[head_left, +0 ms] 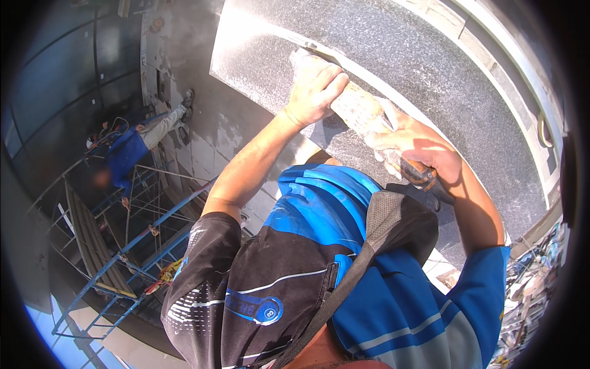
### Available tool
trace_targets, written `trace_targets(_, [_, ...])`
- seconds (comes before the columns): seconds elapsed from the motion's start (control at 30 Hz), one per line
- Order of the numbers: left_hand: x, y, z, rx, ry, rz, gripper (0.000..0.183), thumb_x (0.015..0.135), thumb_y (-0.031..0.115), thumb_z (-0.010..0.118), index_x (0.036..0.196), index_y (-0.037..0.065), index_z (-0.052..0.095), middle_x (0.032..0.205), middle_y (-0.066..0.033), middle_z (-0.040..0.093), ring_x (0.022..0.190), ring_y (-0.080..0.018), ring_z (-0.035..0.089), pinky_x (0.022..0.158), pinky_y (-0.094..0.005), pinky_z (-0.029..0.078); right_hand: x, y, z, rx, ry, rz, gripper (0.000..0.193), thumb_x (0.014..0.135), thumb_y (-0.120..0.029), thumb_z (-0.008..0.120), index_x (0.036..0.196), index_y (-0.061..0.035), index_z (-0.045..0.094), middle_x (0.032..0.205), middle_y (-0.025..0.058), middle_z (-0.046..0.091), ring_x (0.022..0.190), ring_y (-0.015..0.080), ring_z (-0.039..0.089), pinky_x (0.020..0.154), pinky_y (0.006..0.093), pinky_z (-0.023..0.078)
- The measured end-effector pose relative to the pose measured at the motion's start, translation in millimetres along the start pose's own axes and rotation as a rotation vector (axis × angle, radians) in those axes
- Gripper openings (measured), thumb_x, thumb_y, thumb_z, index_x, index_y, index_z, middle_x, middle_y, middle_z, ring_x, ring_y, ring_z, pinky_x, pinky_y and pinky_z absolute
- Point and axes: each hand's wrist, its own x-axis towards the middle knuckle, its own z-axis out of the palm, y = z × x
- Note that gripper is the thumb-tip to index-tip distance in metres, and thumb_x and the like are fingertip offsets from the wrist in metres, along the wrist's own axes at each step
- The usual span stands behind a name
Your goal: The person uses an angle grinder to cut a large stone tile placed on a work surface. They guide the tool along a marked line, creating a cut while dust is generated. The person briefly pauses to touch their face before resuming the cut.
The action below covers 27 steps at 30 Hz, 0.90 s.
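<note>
A dust-coated power tool that looks like an angle grinder (pixel 358 109) lies across a dark speckled slab (pixel 393 37). My left hand (pixel 316 89) is closed around its front end. Further back, my right hand (pixel 424 144) wraps the body near the orange and black rear end. The tool's head sits at a pale line (pixel 375 80) that runs along the slab; whether this is a cut or a strip I cannot tell. White dust covers the tool and parts of the slab. The disc, if there is one, is hidden.
On the left stands a blue metal scaffold (pixel 132 243) with long boards. Another person in blue (pixel 129 154) is beside it. A pile of mixed debris (pixel 534 286) lies at the lower right. Pale ledges (pixel 510 43) curve along the slab's far side.
</note>
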Motion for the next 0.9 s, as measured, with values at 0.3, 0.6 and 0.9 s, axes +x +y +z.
trace_targets(0.3, [4,7,0,-0.020,0.007,-0.016,0.049,0.066,0.020,0.078,0.111,0.006,0.065,0.109,-0.0101,0.064,0.102,-0.0310,0.063,0.091,-0.0477,0.048,-26,-10,1,0.134,-0.059,-0.070,0.077,0.085,-0.024,0.072,0.148,0.0037,0.039,0.134,0.0174,0.057,0.123,0.0233,0.053,0.107,0.0335,0.039])
trace_targets(0.6, [4,10,0,-0.051,0.005,-0.019,0.051,0.065,0.021,0.078,0.111,0.006,0.064,0.108,-0.0109,0.063,0.102,-0.0324,0.063,0.090,-0.0484,0.049,-19,0,-5,0.001,-0.002,-0.030,0.081,0.084,-0.026,0.073,0.150,0.0025,0.036,0.137,0.0206,0.056,0.127,0.0283,0.052,0.110,0.0370,0.037])
trace_targets(0.9, [8,16,-1,-0.043,-0.023,-0.018,0.047,0.065,0.020,0.079,0.106,0.003,0.065,0.106,-0.0128,0.064,0.102,-0.0327,0.063,0.093,-0.0480,0.048,-12,6,-8,-0.166,0.056,0.087,0.085,0.084,-0.028,0.074,0.154,-0.0019,0.033,0.140,0.0242,0.056,0.131,0.0339,0.052,0.112,0.0418,0.037])
